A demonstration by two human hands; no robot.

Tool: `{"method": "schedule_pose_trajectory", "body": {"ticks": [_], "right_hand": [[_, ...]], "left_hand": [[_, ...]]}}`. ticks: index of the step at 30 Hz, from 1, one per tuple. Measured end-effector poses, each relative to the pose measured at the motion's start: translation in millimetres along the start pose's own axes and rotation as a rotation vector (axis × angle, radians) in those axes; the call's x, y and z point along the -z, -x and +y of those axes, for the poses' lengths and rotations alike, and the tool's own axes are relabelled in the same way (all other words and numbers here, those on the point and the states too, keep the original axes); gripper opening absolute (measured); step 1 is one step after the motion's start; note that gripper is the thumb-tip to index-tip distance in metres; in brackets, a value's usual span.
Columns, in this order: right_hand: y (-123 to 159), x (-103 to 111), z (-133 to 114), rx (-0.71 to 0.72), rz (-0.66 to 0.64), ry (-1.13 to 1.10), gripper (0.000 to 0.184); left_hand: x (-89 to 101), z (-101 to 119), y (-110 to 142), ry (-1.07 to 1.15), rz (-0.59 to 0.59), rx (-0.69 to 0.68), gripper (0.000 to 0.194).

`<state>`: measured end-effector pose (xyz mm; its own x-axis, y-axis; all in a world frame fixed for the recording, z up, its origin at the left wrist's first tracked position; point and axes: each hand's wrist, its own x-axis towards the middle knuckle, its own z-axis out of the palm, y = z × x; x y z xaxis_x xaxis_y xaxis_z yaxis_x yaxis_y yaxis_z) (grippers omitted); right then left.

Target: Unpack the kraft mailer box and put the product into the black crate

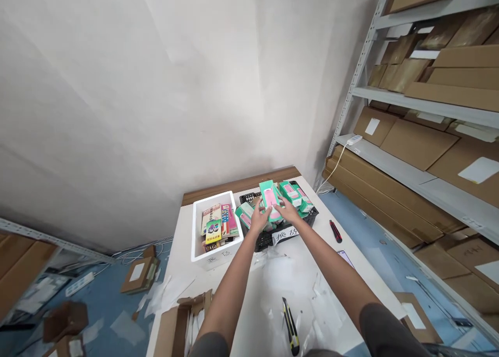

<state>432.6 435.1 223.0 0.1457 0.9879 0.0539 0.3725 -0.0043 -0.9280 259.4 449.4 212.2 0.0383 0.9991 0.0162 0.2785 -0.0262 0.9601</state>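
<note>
Both my hands are at a green box with a pink front (270,195), raised over a black plastic crate (312,220). My left hand (259,217) grips its left lower side, and my right hand (287,210) has its fingers round the right side. Several similar boxes, such as one green and pink box (290,192), lie in the crate. A white label with handwritten characters (284,235) is on the crate's front. Left of the crate stands a white foam box (198,242) holding books and packs, among them a yellow booklet (213,232).
A yellow and black utility knife (290,326) lies near me, and a red one (336,232) on the right beside a phone (345,258). Clear plastic wrap (286,274) covers the table's middle. An open carton (175,326) is at front left. Shelves of cartons (413,170) stand right.
</note>
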Motion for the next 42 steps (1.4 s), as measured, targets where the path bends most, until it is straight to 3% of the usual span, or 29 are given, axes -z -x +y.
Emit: {"method": "schedule_pose_trajectory", "body": {"ticks": [3,5,10,14,20,27,30,33,36,39,42], "right_hand": [[-18.7,3.6,-5.6,-0.04,-0.023,0.127,0.062],[-15.4,3.3,1.7,-0.046,-0.01,0.174,0.06],[22.1,-7.8,24.7,0.124,0.093,0.125,0.054],[58.7,-36.8,18.2,0.284,0.045,0.09,0.053],[122.5,-119.2,-3.7,0.262,-0.141,0.075,0.056],[221.9,-262.0,-20.9,0.181,-0.417,0.035,0.058],[264.8,-317.7,-16.3,0.118,-0.59,0.072,0.052],[304.3,-349.4,1.7,0.024,-0.731,0.256,0.045],[344.5,-354.5,29.3,-0.056,-0.788,0.467,0.06],[384.1,-346.8,53.9,-0.05,-0.769,0.57,0.066],[410.6,-341.2,65.3,0.023,-0.704,0.547,0.049]], "left_hand": [[11.9,4.8,-21.0,-0.13,0.058,0.076,0.066],[24.3,-3.3,-16.8,-0.199,0.104,0.092,0.062],[55.6,-47.0,36.7,-0.172,0.151,-0.018,0.06],[88.1,-79.9,87.2,-0.152,0.204,-0.089,0.056],[168.3,-125.7,169.2,-0.227,0.231,-0.039,0.053],[298.5,-199.1,287.2,-0.496,0.207,0.055,0.049],[332.4,-232.4,336.7,-0.587,0.092,0.195,0.052],[340.3,-261.1,377.4,-0.586,-0.078,0.289,0.064],[329.1,-281.8,407.3,-0.479,-0.179,0.299,0.062],[311.6,-293.0,426.3,-0.352,-0.108,0.237,0.032],[299.8,-295.2,434.0,-0.251,0.005,0.257,0.011]]}}
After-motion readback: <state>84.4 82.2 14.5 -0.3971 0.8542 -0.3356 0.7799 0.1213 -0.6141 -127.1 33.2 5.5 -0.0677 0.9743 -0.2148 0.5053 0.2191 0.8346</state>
